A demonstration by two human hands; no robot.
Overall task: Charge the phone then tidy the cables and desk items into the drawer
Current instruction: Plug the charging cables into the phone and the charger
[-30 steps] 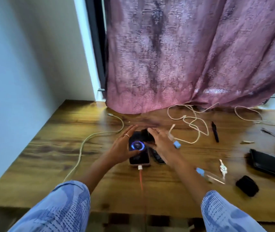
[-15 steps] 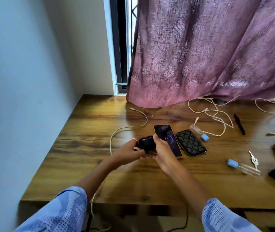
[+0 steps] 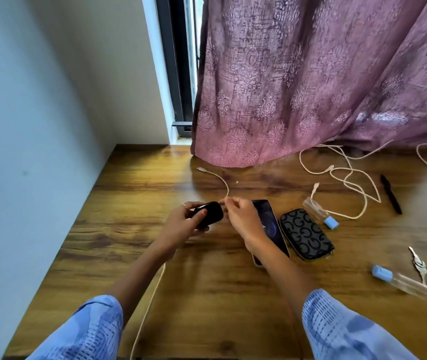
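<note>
Left hand [image 3: 181, 224] grips a smooth, rounded black case [image 3: 210, 213] at frame centre. Right hand [image 3: 241, 219] pinches the thin white cable [image 3: 221, 181] just right of the case; the cable's long axis runs up-left. The glossy phone [image 3: 272, 224] lies flat on the wood-grain surface [image 3: 134, 229], under the right wrist, beside 1 patterned pouch [image 3: 306, 233].

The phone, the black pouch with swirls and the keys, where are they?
phone [image 3: 269, 219], head view, on its dark screen.
black pouch [image 3: 306, 233], head view, on its patterned middle.
keys [image 3: 418, 263], head view, on the metal blades.
</note>
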